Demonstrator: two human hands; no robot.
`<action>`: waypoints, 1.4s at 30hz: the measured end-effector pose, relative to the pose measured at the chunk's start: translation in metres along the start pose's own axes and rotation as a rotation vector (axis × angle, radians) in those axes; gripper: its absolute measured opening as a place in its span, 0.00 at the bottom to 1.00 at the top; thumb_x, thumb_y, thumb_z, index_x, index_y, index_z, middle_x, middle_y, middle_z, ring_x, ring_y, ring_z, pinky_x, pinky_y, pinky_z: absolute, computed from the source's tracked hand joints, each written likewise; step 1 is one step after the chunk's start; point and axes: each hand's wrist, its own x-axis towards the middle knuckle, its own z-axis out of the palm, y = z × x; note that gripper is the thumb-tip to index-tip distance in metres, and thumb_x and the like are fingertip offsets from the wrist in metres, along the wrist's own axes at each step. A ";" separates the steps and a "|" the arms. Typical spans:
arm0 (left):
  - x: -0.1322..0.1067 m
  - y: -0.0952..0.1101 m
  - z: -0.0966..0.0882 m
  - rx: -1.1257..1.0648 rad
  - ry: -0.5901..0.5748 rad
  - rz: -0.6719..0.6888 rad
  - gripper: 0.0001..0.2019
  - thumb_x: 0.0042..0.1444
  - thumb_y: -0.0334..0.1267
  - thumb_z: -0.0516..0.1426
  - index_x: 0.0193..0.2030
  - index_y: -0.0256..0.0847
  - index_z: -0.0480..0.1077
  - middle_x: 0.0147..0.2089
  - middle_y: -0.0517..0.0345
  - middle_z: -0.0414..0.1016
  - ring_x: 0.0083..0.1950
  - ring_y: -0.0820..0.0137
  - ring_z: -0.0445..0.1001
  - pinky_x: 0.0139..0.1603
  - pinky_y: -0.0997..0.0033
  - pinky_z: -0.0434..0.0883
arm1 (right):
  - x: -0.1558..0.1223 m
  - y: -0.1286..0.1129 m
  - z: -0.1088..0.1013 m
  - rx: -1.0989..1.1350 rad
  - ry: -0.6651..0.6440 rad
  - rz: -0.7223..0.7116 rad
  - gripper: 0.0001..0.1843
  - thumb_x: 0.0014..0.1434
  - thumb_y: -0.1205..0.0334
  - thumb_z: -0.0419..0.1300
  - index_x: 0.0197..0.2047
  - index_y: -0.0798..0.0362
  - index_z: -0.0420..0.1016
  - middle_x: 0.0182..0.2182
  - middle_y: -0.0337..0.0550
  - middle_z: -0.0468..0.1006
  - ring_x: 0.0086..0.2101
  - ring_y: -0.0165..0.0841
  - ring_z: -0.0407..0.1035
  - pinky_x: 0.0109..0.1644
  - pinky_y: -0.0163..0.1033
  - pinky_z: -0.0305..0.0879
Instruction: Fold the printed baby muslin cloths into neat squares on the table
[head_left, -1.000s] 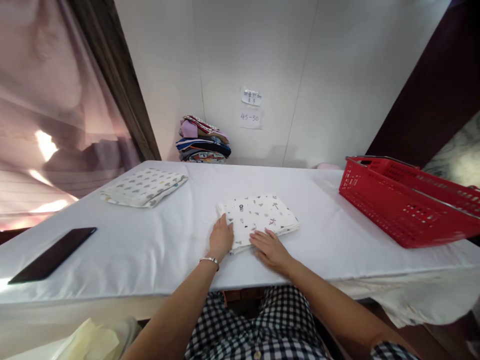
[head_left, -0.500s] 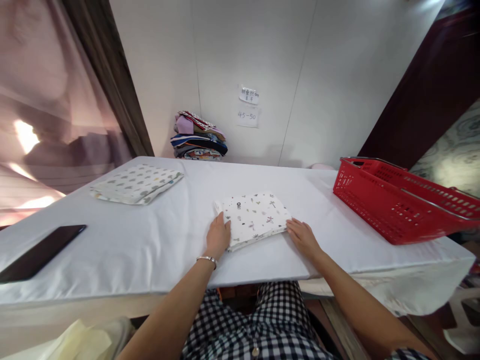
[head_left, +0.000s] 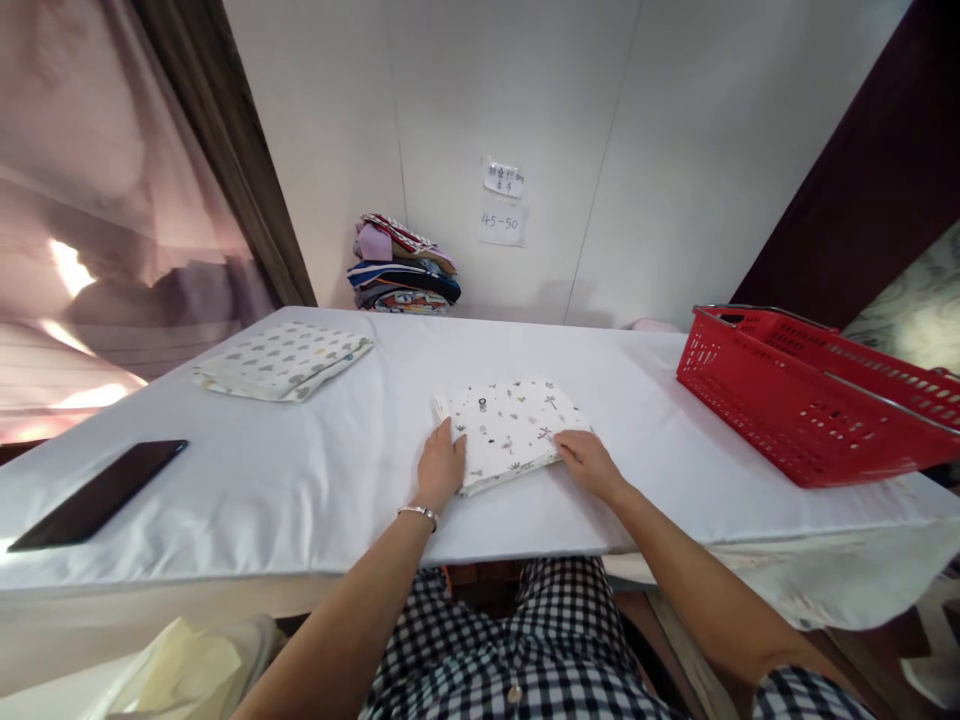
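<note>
A white folded cloth (head_left: 510,425) with small palm-tree and leaf prints lies flat on the white-covered table in front of me. My left hand (head_left: 441,465) is at its left edge, thumb on top and fingers along the side, closed on the cloth. At the near right corner, my right hand (head_left: 589,460) pinches the edge between thumb and bent fingers. Another folded cloth (head_left: 289,360), white with grey cloud-like shapes, rests toward the back left, apart from both hands.
A red plastic basket (head_left: 814,400) stands on the right of the table (head_left: 337,480). On the left lies a dark flat phone-like object (head_left: 101,495). Against the wall is a pile of folded fabrics (head_left: 405,270), below paper signs (head_left: 502,220).
My right hand has gone from lying along the cloth's right edge to pinching its near right corner, fingers now bent. My left hand stays at the left edge. The view has shifted slightly.
</note>
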 end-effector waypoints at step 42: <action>-0.001 -0.003 0.001 -0.048 0.020 0.019 0.23 0.60 0.41 0.46 0.61 0.33 0.57 0.59 0.43 0.64 0.57 0.59 0.63 0.56 0.60 0.63 | -0.010 0.031 -0.019 -0.198 -0.165 -0.044 0.12 0.60 0.63 0.51 0.45 0.51 0.72 0.40 0.46 0.72 0.40 0.37 0.63 0.45 0.41 0.57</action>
